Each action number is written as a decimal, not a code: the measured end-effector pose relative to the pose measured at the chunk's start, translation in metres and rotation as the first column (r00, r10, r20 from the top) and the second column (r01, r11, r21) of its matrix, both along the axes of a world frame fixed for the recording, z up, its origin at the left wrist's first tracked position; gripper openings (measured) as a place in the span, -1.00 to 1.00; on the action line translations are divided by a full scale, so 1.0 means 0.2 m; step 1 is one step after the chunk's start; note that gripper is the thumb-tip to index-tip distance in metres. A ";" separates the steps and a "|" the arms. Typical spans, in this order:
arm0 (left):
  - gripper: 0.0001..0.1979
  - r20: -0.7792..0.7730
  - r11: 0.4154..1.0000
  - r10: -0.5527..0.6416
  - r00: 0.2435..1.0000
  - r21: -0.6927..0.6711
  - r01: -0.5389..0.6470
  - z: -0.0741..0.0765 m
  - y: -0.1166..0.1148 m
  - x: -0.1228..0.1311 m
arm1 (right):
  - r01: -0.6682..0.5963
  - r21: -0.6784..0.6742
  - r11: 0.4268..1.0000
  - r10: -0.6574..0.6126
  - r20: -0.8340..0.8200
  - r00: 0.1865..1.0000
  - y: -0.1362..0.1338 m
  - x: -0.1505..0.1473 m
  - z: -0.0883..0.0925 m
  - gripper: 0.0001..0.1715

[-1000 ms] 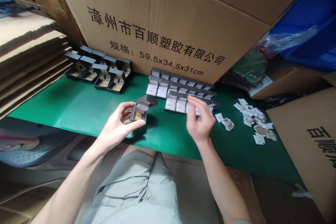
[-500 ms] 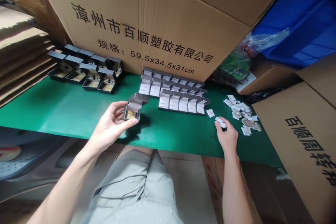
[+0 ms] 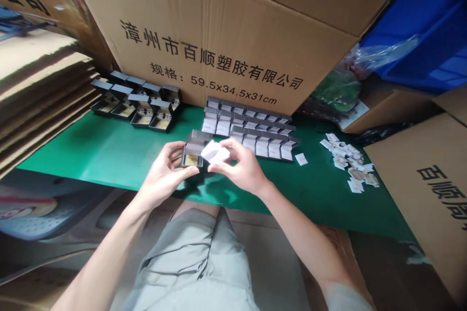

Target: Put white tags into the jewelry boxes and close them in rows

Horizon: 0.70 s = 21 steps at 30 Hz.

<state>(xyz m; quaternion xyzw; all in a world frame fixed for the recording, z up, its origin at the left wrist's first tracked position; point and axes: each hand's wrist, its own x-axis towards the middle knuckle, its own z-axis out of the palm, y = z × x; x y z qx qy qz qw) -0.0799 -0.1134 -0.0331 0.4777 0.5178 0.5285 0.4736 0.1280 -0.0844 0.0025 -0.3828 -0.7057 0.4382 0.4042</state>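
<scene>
My left hand (image 3: 170, 170) is closed round a small black hinged box (image 3: 192, 158), its lid raised and something yellow showing inside. Just to its right, my right hand (image 3: 242, 165) pinches a white folded insert (image 3: 215, 151) close to the box's open front. The insert is slightly blurred, and I cannot tell whether it touches the box. Behind my hands stand rows of open boxes with white inserts (image 3: 268, 148). At the back left is a group of open black boxes (image 3: 159, 119) with yellow showing inside.
A pile of white inserts (image 3: 352, 158) lies at the right on the green table (image 3: 91, 160). One loose white piece (image 3: 301, 159) lies nearer the middle. A big cardboard carton (image 3: 219, 24) stands behind, stacked cardboard sheets (image 3: 40, 92) at left, another carton (image 3: 423, 175) at right.
My right hand has moved left from beside the pile to the box, carrying a white insert. My left hand still holds the box. The view has shifted slightly.
</scene>
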 end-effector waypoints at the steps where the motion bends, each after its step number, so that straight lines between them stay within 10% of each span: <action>1: -0.30 -0.001 1.000 0.004 1.000 0.004 -0.004 0.00 0.00 0.00 | -0.022 0.014 1.000 0.023 -0.044 0.999 0.04 -0.05 0.00 -0.44; 10: -0.33 0.006 0.990 0.141 0.990 -0.007 -0.141 -0.01 -0.01 0.02 | 0.121 0.006 0.993 -0.118 -0.181 0.976 0.08 -0.21 -0.21 -0.41; 21: -0.29 0.016 0.971 0.237 0.971 0.016 -0.238 0.00 -0.02 0.02 | 0.100 -0.058 0.993 -0.111 -0.213 0.971 0.13 -0.17 -0.19 -0.43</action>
